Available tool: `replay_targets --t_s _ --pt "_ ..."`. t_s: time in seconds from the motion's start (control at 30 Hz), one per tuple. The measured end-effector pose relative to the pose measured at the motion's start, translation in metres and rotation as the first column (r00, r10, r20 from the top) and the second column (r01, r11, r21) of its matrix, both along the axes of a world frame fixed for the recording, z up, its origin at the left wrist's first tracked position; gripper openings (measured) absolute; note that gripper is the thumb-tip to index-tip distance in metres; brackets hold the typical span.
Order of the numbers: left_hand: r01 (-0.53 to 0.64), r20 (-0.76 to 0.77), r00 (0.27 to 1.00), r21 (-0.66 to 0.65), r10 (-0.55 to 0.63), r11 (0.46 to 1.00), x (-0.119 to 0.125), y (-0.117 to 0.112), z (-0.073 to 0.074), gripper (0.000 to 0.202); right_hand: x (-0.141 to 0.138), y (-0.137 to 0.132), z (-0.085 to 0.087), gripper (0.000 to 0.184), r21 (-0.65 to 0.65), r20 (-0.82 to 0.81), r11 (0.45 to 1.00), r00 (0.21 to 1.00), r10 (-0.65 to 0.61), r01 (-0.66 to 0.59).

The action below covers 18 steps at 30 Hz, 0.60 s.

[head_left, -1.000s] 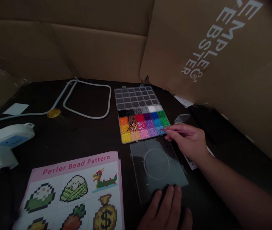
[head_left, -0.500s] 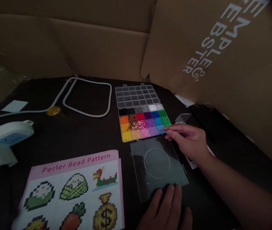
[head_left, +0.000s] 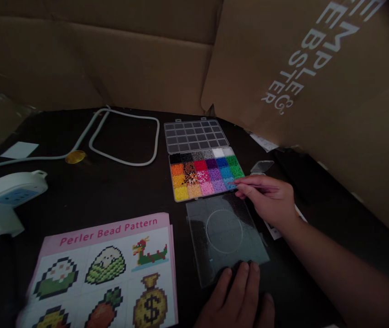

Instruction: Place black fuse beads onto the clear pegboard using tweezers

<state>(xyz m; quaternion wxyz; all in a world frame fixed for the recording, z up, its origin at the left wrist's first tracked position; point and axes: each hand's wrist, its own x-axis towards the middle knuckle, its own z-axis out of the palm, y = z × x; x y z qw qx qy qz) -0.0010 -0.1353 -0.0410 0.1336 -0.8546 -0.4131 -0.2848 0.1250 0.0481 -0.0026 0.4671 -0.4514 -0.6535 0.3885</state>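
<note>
My right hand (head_left: 269, 198) is closed on a pair of thin pinkish tweezers (head_left: 257, 185), whose tips reach into the light-blue compartment at the near right of the bead box (head_left: 174, 193). Whether a bead sits between the tips is too small to tell. Below the box lies a clear square pegboard (head_left: 252, 241) with a circle outlined on it. My left hand (head_left: 237, 300) rests with fingers stretched on its near edge. Left of the board is a sheet titled Perler Bead Pattern (head_left: 108, 255), showing several pixel pictures.
The box's clear lid (head_left: 196, 135) lies opened back. A small clear case (head_left: 261, 167) is right of it. On the left are a looped grey cable (head_left: 158, 141), a yellow disc (head_left: 75, 157) and a white power strip (head_left: 12, 196). Cardboard walls (head_left: 146, 68) enclose the table.
The tweezers' tips have shifted slightly left within the light-blue beads, with my right hand moving a little. My left hand stays on the pegboard.
</note>
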Motion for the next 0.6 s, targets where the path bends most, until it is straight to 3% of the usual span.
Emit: replay_targets --t_s 0.6 --pt "0.014 -0.022 1.000 -0.011 -0.014 1.000 -0.0014 0.0010 0.0023 0.020 -0.0001 0.0000 -0.0003 0.005 0.014 0.027 1.000 1.000 0.004 -0.004"
